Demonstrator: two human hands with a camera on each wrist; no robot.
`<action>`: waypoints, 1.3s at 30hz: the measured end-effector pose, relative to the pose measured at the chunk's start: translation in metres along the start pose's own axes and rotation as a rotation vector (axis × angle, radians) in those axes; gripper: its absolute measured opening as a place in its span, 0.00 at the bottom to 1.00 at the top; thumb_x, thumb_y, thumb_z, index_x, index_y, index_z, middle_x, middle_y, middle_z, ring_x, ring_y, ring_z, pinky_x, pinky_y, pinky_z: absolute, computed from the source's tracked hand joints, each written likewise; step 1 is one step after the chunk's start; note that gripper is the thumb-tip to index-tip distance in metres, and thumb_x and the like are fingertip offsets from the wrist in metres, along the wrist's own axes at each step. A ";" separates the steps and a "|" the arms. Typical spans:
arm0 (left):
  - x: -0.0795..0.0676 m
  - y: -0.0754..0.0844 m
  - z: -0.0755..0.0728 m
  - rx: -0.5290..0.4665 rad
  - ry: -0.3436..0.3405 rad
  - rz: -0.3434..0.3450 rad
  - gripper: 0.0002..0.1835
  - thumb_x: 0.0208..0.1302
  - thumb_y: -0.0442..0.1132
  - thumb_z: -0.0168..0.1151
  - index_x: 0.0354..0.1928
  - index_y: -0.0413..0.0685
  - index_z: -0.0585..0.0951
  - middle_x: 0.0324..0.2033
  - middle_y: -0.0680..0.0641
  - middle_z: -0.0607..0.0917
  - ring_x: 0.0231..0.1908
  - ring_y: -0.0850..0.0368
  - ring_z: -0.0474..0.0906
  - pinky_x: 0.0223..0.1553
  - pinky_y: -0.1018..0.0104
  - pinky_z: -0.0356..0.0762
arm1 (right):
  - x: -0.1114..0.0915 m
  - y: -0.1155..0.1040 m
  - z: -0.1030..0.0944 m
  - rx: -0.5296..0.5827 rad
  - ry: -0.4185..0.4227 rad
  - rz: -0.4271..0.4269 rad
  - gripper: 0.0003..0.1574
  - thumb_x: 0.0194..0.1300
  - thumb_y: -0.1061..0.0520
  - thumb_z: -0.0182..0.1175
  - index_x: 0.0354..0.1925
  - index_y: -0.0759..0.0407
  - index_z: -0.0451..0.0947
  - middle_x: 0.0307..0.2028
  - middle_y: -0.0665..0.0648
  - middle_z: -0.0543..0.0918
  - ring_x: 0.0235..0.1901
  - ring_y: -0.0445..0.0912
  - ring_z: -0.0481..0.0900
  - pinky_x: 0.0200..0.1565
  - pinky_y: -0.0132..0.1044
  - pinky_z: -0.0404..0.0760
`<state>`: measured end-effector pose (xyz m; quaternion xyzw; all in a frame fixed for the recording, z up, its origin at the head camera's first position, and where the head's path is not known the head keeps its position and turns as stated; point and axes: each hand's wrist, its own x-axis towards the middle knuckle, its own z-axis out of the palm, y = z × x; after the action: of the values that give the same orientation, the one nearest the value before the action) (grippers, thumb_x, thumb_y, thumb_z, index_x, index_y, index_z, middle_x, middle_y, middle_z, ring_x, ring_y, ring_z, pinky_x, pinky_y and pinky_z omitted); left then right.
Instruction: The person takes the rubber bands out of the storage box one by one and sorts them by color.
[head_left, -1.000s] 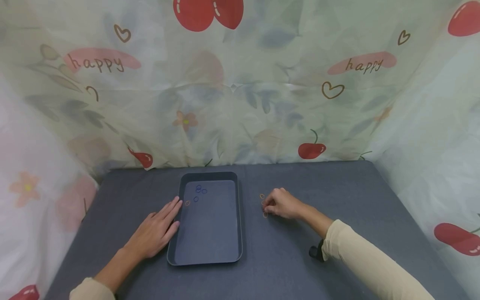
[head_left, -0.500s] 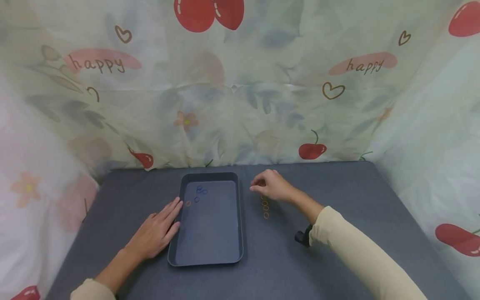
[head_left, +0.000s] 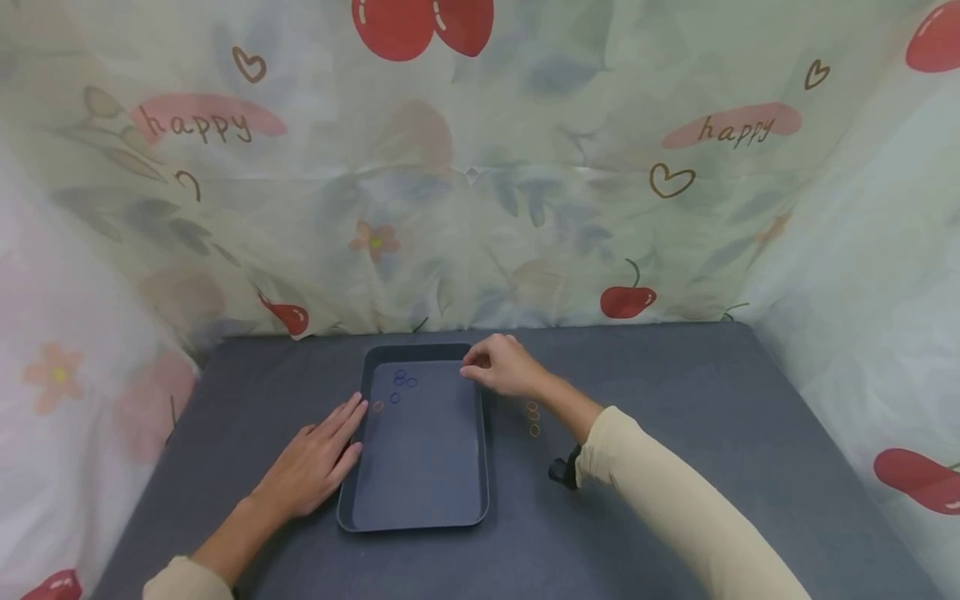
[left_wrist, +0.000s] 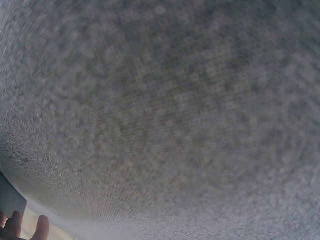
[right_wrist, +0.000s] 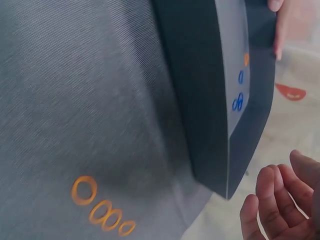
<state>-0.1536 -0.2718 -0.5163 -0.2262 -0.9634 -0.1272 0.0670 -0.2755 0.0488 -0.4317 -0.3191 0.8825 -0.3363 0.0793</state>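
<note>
A dark grey rectangular tray [head_left: 420,467] lies on the table. My left hand [head_left: 311,458] rests beside it with straight fingers against its left rim. Over the tray's far right corner is my right hand [head_left: 504,367], thumb and fingertips close together in the head view. I cannot tell whether a small thing sits between them. Several orange rubber bands [right_wrist: 84,190] lie in a row on the cloth right of the tray, two overlapping, in the right wrist view. Inside the tray are several blue rubber bands [right_wrist: 240,102] and one orange rubber band [head_left: 378,407].
Dark grey cloth [head_left: 675,392] covers the table, filling most of the left wrist view. A printed curtain [head_left: 480,250] hangs along the back edge and both sides. A black wrist device [head_left: 564,472] hangs below the right cuff.
My right hand has risen from the orange rubber bands and moved left to the tray's far right corner, uncovering the row. The left hand stays against the tray.
</note>
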 end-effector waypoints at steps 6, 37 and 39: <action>-0.001 0.001 -0.001 -0.002 0.001 -0.007 0.33 0.73 0.47 0.52 0.75 0.45 0.58 0.74 0.45 0.57 0.68 0.49 0.62 0.54 0.43 0.68 | 0.015 -0.013 0.018 0.024 -0.003 0.004 0.11 0.67 0.57 0.64 0.43 0.62 0.86 0.33 0.50 0.86 0.29 0.38 0.80 0.40 0.36 0.77; -0.002 -0.002 -0.002 0.001 0.028 0.028 0.32 0.74 0.47 0.51 0.74 0.44 0.60 0.73 0.44 0.60 0.66 0.49 0.65 0.51 0.44 0.71 | 0.066 -0.053 0.099 0.016 -0.069 0.095 0.11 0.65 0.57 0.65 0.43 0.60 0.87 0.34 0.48 0.87 0.31 0.37 0.81 0.36 0.29 0.77; -0.002 -0.002 -0.002 -0.003 0.034 0.033 0.31 0.74 0.47 0.51 0.74 0.44 0.60 0.72 0.44 0.60 0.66 0.50 0.65 0.51 0.44 0.71 | 0.068 -0.051 0.104 0.023 -0.060 0.108 0.10 0.65 0.57 0.65 0.43 0.60 0.87 0.32 0.48 0.87 0.29 0.37 0.80 0.35 0.29 0.76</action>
<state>-0.1530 -0.2752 -0.5148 -0.2397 -0.9581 -0.1313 0.0853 -0.2655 -0.0784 -0.4727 -0.2799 0.8917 -0.3321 0.1275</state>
